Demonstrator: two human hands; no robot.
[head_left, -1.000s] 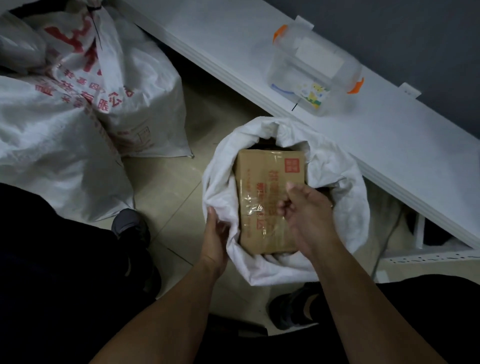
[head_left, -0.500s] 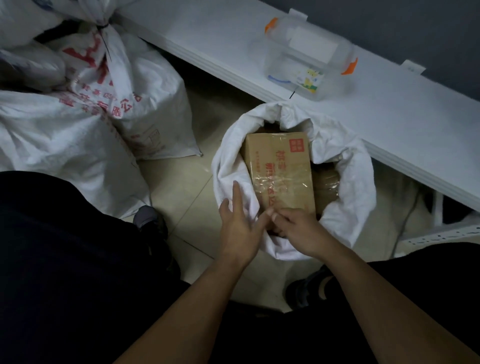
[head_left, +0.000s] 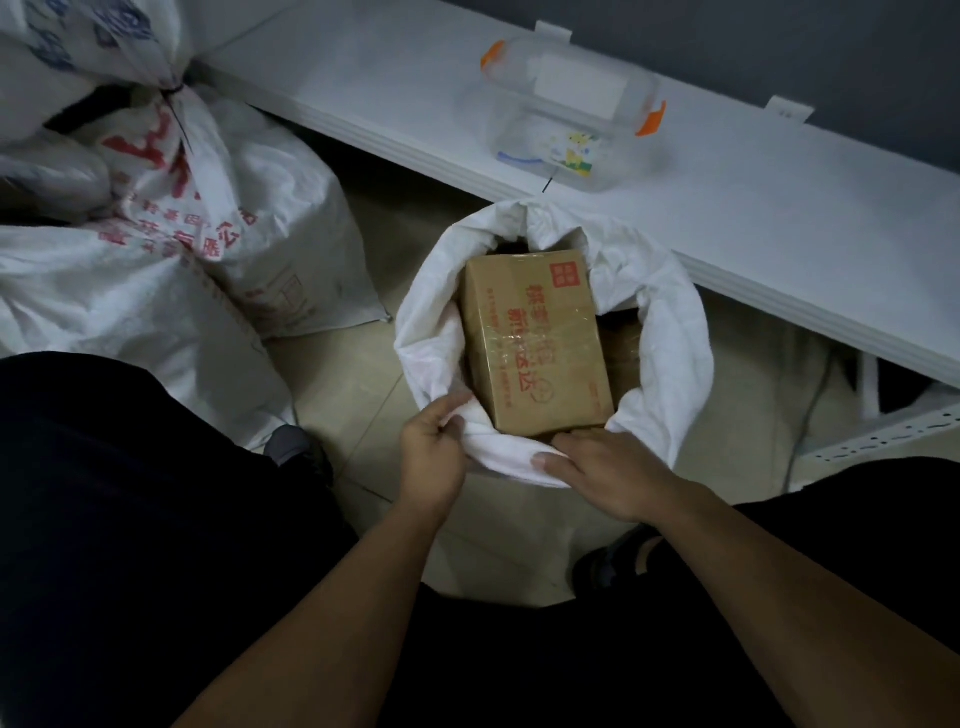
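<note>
1. The white shelf (head_left: 779, 234) runs across the far side, from upper left down to the right. It matters only as the limit beyond the work.
2. The tied sacks (head_left: 156, 270) are piled on the floor to your left, well apart from what you are handling.
3. The open sack (head_left: 670, 338) stands on the floor straight ahead of you, between your feet and the shelf. Its mouth is rolled back into a thick white collar.
4. The cardboard box (head_left: 535, 343) lies inside that sack, top face up. Its long axis points away from you, tilted a little to the right, and its short near end sits just beyond both hands. Any lift therefore starts from that near end, with the box directly forward of your knuckles. Your right hand is the nearer one.
5. The clear container (head_left: 571, 119) with orange clips sits on the shelf beyond the sack and touches nothing you hold.
6. Your right hand (head_left: 608, 475) grasps the near rim of the collar, with the thumb laid on the outside and the fingers hooked over into the sack beside the box's near edge. You cannot tell whether they touch the cardboard.
7. Your left hand (head_left: 434, 457) clasps the near-left rim, with its fingers curled round the rolled cloth just left of the box's near corner. The forearm comes in low from your side.
</note>
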